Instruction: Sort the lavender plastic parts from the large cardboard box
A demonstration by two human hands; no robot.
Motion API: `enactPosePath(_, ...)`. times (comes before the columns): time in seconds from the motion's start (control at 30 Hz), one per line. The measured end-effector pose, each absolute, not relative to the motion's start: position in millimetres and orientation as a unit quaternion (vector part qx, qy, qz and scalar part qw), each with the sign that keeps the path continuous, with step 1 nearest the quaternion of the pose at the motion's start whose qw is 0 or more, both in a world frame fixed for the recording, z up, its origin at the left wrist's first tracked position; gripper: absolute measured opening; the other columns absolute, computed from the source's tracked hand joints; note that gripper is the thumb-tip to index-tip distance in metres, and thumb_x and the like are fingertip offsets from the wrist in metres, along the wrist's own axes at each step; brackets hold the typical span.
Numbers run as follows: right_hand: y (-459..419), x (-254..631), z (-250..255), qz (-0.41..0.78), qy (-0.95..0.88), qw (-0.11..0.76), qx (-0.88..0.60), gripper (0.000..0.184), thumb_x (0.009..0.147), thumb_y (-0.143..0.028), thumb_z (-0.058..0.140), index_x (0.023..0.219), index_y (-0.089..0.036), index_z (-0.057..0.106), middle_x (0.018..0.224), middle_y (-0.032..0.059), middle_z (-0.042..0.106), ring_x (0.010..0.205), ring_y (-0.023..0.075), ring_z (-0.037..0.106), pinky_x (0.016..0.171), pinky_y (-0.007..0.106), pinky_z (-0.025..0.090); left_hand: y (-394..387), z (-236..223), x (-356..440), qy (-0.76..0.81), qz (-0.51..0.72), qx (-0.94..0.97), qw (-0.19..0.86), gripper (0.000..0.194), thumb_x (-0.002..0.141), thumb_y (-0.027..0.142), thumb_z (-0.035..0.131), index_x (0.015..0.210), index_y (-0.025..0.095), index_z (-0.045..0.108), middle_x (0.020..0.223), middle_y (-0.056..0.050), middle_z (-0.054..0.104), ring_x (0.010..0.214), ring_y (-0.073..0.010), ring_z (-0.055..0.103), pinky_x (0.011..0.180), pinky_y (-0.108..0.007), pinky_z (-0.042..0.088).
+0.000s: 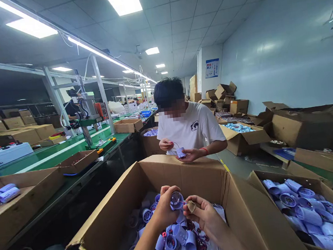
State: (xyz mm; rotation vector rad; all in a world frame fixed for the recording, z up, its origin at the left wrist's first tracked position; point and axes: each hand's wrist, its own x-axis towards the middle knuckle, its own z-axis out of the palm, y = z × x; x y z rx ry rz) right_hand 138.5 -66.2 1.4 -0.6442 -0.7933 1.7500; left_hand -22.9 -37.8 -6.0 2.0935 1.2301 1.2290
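Observation:
My left hand (pixel 165 207) is wrapped round a pale lavender plastic cup-shaped housing (pixel 176 200), its round open end turned toward me. Close by on the right, my right hand (pixel 205 215) has thumb and fingers pinched together beside the housing's rim. A thin reddish strand seems to run between the two, but what the pinch holds is too small to make out. Something brown covers the tip of my right thumb (pixel 191 207). Both hands are above a large cardboard box (pixel 104 212), where many similar housings (pixel 180 233) lie mixed with small red parts on wires (pixel 201 243).
Across the box, a person in a white shirt (pixel 190 126) holds a similar housing (pixel 181 152) with a wire. Another box of housings (pixel 311 209) stands at right. On the left, a green workbench (pixel 57 193) carries a press machine (pixel 88 110) and cardboard trays (pixel 77 161).

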Motion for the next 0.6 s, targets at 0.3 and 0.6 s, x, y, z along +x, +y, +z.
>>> enactPosePath(0.3,-57,137,-8,0.644,-0.407,0.551,-0.34,0.043,0.055,-0.044,0.084,0.079,-0.016,0.061,0.067,0.0021,0.068,0.06,0.0146,0.063,0.06,0.026,0.049,-38,-4,-21,0.441,0.431,0.77,0.164,0.059,0.049,-0.001,0.052,0.104,0.021,0.058,0.105,-0.007,0.057,0.101,-0.0232,0.047,0.089,-0.037,0.041)
enactPosePath(0.6,-63,137,-5,0.344,-0.609,0.565,-0.437,0.016,0.07,-0.034,0.072,0.081,-0.022,0.071,0.073,0.0043,0.062,0.067,0.0194,0.056,0.064,0.03,0.044,-43,-4,-13,0.472,0.372,0.79,0.121,0.055,0.052,0.008,0.054,0.105,0.022,0.06,0.106,-0.006,0.063,0.102,-0.0275,0.045,0.09,-0.04,0.031)
